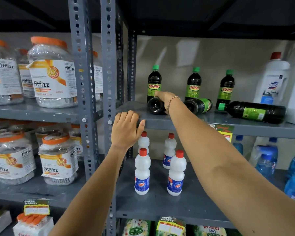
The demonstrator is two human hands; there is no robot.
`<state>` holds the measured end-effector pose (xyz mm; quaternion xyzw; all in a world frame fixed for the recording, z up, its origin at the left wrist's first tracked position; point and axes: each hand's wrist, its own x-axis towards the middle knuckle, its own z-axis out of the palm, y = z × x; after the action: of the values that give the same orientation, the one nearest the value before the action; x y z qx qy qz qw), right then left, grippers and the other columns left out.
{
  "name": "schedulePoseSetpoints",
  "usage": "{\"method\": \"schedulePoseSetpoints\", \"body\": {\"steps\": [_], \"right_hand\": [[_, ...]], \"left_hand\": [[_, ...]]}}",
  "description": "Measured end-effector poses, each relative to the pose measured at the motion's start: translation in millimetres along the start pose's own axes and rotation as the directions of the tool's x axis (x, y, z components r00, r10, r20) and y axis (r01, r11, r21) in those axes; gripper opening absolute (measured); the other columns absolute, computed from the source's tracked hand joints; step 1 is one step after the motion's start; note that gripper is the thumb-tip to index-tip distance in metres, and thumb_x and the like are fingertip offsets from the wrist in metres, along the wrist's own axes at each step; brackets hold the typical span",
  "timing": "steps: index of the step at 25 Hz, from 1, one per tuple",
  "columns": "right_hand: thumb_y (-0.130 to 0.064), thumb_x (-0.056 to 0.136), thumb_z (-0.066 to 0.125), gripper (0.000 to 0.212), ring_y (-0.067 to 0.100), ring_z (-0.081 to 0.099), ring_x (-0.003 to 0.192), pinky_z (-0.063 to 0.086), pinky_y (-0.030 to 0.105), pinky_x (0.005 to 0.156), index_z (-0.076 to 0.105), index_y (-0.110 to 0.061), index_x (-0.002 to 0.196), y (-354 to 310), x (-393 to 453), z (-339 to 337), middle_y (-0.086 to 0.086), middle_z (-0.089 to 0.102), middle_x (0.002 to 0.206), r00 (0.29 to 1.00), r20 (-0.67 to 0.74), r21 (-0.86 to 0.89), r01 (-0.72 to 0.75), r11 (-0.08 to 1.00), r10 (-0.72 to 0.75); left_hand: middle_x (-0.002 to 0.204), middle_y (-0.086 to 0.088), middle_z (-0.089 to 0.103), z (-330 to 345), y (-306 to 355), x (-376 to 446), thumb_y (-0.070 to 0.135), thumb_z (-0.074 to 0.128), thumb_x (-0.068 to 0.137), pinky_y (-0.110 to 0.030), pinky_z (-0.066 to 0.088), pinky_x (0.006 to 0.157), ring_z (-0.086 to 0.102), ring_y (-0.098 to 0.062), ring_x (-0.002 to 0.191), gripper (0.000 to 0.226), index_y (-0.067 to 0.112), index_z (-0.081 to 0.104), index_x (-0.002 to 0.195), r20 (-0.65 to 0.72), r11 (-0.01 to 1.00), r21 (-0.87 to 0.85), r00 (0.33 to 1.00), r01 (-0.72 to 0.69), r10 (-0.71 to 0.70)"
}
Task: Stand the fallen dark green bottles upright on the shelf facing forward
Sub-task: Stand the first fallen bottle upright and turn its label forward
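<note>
Three dark green bottles lie fallen on the grey shelf [160, 122]: one on the left [155, 106] with its base toward me, one in the middle [198, 105], one on the right [255, 111] lying sideways. Behind them three more stand upright: left [154, 82], middle [193, 84], right [226, 87]. My right hand [164, 99] rests on top of the left fallen bottle, fingers wrapped over it. My left hand [125, 128] grips the shelf's front edge near the upright post.
Large white jugs [272, 79] stand at the shelf's right end. White bottles with red caps [142, 172] fill the shelf below, blue bottles [266, 160] to their right. Grey slotted posts [108, 82] border the left, with orange-lidded jars [51, 74] beyond.
</note>
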<state>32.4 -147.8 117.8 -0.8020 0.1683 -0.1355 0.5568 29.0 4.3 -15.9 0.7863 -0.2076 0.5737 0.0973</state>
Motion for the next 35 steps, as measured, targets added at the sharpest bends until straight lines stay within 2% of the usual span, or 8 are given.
{"method": "schedulePoseSetpoints", "body": {"steps": [7,12,15,20,27,30,32,35], "right_hand": [[-0.028,0.086,0.061,0.024,0.019,0.052,0.078,0.046,0.028,0.068,0.051,-0.01,0.099,-4.6,-21.9,-22.8,0.007,0.052,0.088,0.983,0.128,-0.234,0.16,0.959,-0.133],[-0.029,0.092,0.056,0.043,0.031,0.047,0.127,0.041,0.035,0.101,0.047,-0.009,0.129,-19.1,-48.4,-32.2,0.019,0.049,0.13,0.96,0.248,-0.522,0.246,0.817,-0.131],[-0.036,0.099,0.042,0.048,0.028,0.059,0.094,0.046,0.035,0.084,0.043,-0.003,0.134,-20.8,-47.2,-25.5,0.018,0.05,0.136,0.964,0.232,-0.591,0.246,0.768,-0.13],[-0.033,0.1,0.039,0.05,0.031,0.047,0.128,0.04,0.034,0.098,0.039,0.0,0.138,-17.9,-45.0,-15.0,0.019,0.045,0.143,0.979,0.177,-0.472,0.175,0.864,-0.101],[-0.038,0.095,0.051,0.05,0.032,0.056,0.117,0.046,0.04,0.102,0.043,-0.005,0.131,-6.3,-39.5,-4.9,0.012,0.055,0.127,0.987,0.007,0.081,0.157,0.984,-0.158],[-0.032,0.086,0.066,0.03,0.03,0.06,0.102,0.051,0.044,0.095,0.045,-0.012,0.093,-9.6,-36.3,8.3,0.01,0.059,0.102,0.983,-0.021,0.336,0.181,0.924,-0.184],[-0.031,0.075,0.075,0.035,0.028,0.056,0.106,0.049,0.043,0.096,0.045,-0.016,0.082,-8.0,-32.0,17.7,0.011,0.056,0.112,0.974,-0.091,0.31,0.227,0.923,-0.209],[-0.031,0.074,0.077,0.045,0.023,0.041,0.114,0.039,0.029,0.094,0.055,-0.008,0.106,-2.5,-32.4,30.9,0.01,0.04,0.124,0.92,-0.253,0.106,0.335,0.936,-0.3]], "left_hand": [[0.085,-0.008,0.064,-2.8,3.3,-0.3,0.039,0.032,0.096,-0.035,0.035,0.079,0.056,-0.028,0.075,0.044,0.007,0.062,0.091,0.001,1.0,0.007,1.0,0.028,-0.028],[0.089,-0.009,0.064,-4.2,5.8,-0.5,0.039,0.032,0.096,-0.037,0.037,0.081,0.056,-0.029,0.079,0.043,0.007,0.061,0.095,0.005,0.999,0.014,0.999,0.04,-0.04],[0.087,-0.009,0.063,-4.9,4.6,1.0,0.039,0.031,0.096,-0.037,0.036,0.08,0.056,-0.029,0.077,0.043,0.007,0.06,0.094,0.015,0.999,0.023,0.999,0.042,-0.043],[0.088,-0.009,0.064,-0.9,1.2,-0.7,0.04,0.03,0.096,-0.037,0.037,0.081,0.058,-0.03,0.078,0.045,0.007,0.062,0.094,0.017,1.0,0.001,1.0,0.026,-0.026],[0.09,-0.006,0.065,-2.0,-2.2,-1.5,0.042,0.026,0.098,-0.036,0.038,0.083,0.059,-0.027,0.081,0.049,0.009,0.062,0.096,0.021,0.999,-0.053,1.0,-0.004,0.005],[0.093,-0.006,0.066,-0.8,-2.2,-0.6,0.043,0.024,0.099,-0.036,0.038,0.084,0.06,-0.027,0.084,0.051,0.009,0.062,0.099,0.021,0.998,-0.068,1.0,-0.003,0.004],[0.091,-0.006,0.066,-1.1,-2.4,-1.1,0.041,0.029,0.098,-0.035,0.038,0.083,0.06,-0.027,0.082,0.046,0.009,0.063,0.097,-0.005,0.998,-0.057,1.0,-0.017,0.017],[0.088,-0.007,0.065,-2.3,-2.9,-0.8,0.039,0.032,0.097,-0.036,0.041,0.08,0.059,-0.026,0.079,0.043,0.009,0.062,0.093,-0.027,0.999,-0.037,0.999,-0.033,0.032]]}}
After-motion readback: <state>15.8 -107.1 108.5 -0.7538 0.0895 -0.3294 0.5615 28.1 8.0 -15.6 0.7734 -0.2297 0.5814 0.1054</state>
